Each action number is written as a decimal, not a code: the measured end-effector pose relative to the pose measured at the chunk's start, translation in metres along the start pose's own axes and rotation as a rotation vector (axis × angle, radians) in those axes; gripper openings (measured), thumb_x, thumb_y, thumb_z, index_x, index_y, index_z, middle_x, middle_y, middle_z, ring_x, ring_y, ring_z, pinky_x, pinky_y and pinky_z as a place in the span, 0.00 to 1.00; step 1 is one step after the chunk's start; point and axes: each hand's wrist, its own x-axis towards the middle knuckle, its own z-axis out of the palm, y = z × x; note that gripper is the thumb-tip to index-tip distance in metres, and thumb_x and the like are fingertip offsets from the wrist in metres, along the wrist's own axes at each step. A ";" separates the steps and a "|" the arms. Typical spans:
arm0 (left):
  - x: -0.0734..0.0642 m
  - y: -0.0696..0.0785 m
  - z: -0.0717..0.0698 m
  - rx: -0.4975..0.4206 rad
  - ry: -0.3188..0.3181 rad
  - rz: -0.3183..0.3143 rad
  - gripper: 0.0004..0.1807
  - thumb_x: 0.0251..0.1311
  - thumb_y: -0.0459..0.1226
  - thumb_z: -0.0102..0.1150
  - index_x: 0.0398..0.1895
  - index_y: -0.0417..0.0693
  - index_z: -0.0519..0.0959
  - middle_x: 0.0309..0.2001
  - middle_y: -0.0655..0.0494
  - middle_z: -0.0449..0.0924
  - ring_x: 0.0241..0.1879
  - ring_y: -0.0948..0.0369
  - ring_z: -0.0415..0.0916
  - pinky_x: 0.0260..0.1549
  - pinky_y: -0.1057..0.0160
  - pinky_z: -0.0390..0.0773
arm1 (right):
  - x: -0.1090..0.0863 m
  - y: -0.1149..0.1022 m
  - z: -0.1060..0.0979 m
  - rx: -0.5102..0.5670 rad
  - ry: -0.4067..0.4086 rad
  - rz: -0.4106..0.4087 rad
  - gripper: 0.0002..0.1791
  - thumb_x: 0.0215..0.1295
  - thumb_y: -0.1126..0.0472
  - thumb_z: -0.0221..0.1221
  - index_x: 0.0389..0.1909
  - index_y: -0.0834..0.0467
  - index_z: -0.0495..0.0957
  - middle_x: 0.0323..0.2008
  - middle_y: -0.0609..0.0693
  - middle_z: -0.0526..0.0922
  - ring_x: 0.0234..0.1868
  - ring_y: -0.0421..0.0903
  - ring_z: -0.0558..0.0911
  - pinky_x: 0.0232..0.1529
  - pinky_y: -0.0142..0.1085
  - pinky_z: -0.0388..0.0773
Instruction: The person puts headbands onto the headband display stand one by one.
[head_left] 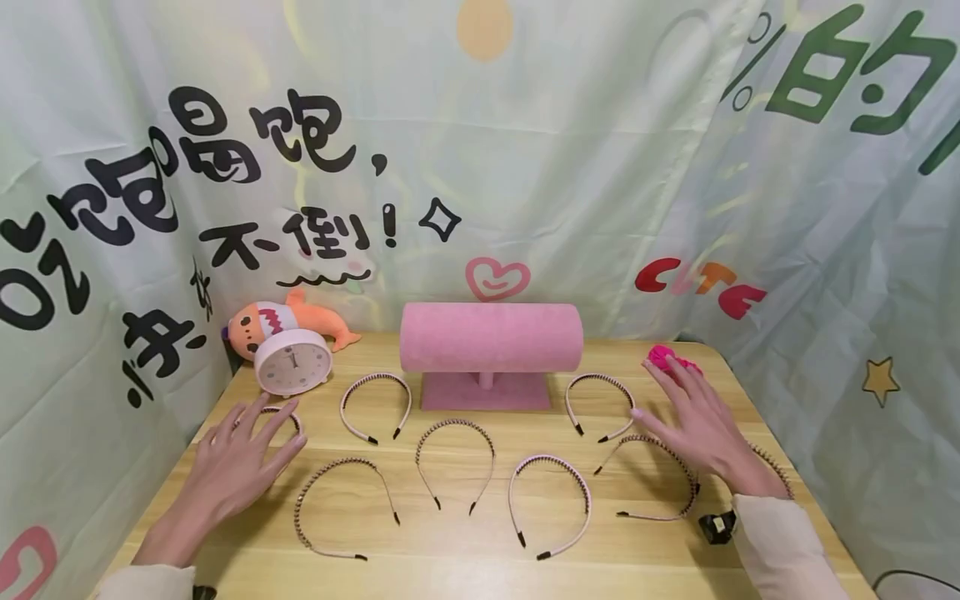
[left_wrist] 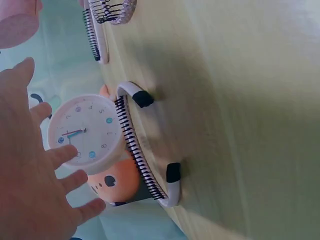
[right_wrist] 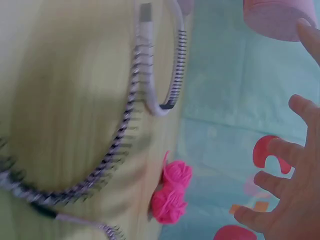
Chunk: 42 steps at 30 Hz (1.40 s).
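Observation:
My left hand is spread above the left side of the table, fingers extended and holding nothing. Beneath its fingertips a pale pink headband with a black-toothed inner edge and black tips is partly hidden. Over the right side my right hand, also empty, reaches forward with fingers apart. It overlaps a bright pink yarn bundle in the head view. Below that hand lies a beaded headband, and another is partly covered by the wrist. Several more headbands, such as a pale pink one, lie between the hands.
A pink velvet roll stand stands at the back centre. At back left, a round white clock sits before an orange plush toy. A small black object is by the right sleeve. Printed cloth hangs behind the table.

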 end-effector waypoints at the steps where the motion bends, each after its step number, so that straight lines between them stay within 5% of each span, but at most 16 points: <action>1: -0.001 0.000 0.000 -0.008 -0.002 -0.001 0.41 0.80 0.68 0.43 0.89 0.66 0.57 0.87 0.36 0.49 0.80 0.24 0.49 0.65 0.12 0.53 | 0.003 -0.001 -0.001 0.003 0.005 -0.008 0.49 0.75 0.37 0.64 0.89 0.47 0.54 0.87 0.65 0.52 0.82 0.77 0.55 0.72 0.81 0.53; 8: -0.007 0.001 0.001 -0.065 0.022 0.075 0.39 0.80 0.63 0.52 0.87 0.61 0.61 0.83 0.33 0.57 0.76 0.24 0.57 0.65 0.13 0.58 | 0.026 -0.013 -0.004 0.086 -0.015 0.006 0.50 0.76 0.38 0.63 0.90 0.45 0.49 0.86 0.67 0.52 0.84 0.74 0.53 0.69 0.84 0.53; 18: -0.018 0.006 0.012 -0.289 0.080 0.229 0.33 0.77 0.48 0.65 0.82 0.59 0.70 0.79 0.38 0.68 0.73 0.32 0.67 0.61 0.17 0.67 | 0.055 -0.030 -0.006 0.250 -0.069 0.050 0.52 0.78 0.37 0.61 0.90 0.36 0.40 0.89 0.61 0.45 0.85 0.73 0.51 0.69 0.85 0.54; 21: -0.021 0.008 0.017 -0.340 0.098 0.280 0.30 0.75 0.44 0.68 0.78 0.56 0.74 0.75 0.41 0.74 0.70 0.37 0.72 0.62 0.25 0.72 | 0.063 -0.034 -0.004 0.288 -0.064 0.033 0.51 0.79 0.38 0.61 0.90 0.35 0.40 0.89 0.61 0.44 0.86 0.72 0.51 0.69 0.85 0.56; 24: -0.023 0.011 0.021 -0.359 0.102 0.298 0.28 0.74 0.42 0.69 0.75 0.57 0.77 0.72 0.46 0.78 0.62 0.49 0.78 0.57 0.42 0.82 | 0.072 -0.038 0.000 0.340 -0.063 0.006 0.50 0.80 0.41 0.61 0.90 0.34 0.39 0.89 0.60 0.44 0.86 0.71 0.50 0.71 0.82 0.60; 29: -0.025 0.012 0.025 -0.433 0.056 0.294 0.23 0.73 0.41 0.70 0.69 0.57 0.81 0.68 0.47 0.80 0.48 0.68 0.78 0.40 0.66 0.83 | 0.087 -0.045 0.007 0.465 -0.079 -0.019 0.48 0.81 0.43 0.60 0.90 0.32 0.41 0.90 0.55 0.42 0.88 0.67 0.48 0.75 0.74 0.64; 33: -0.025 0.012 0.028 -0.491 0.005 0.292 0.20 0.73 0.40 0.70 0.66 0.56 0.83 0.66 0.48 0.81 0.43 0.76 0.76 0.36 0.68 0.80 | 0.097 -0.050 0.015 0.557 -0.092 -0.032 0.45 0.83 0.45 0.59 0.89 0.31 0.44 0.90 0.53 0.43 0.87 0.68 0.50 0.74 0.73 0.67; 42: -0.024 0.004 0.036 -0.582 -0.067 0.361 0.16 0.73 0.36 0.69 0.60 0.57 0.85 0.59 0.55 0.84 0.41 0.74 0.77 0.36 0.69 0.79 | 0.106 -0.054 0.026 0.720 -0.162 -0.002 0.39 0.84 0.42 0.57 0.85 0.22 0.48 0.89 0.42 0.45 0.88 0.62 0.51 0.76 0.76 0.59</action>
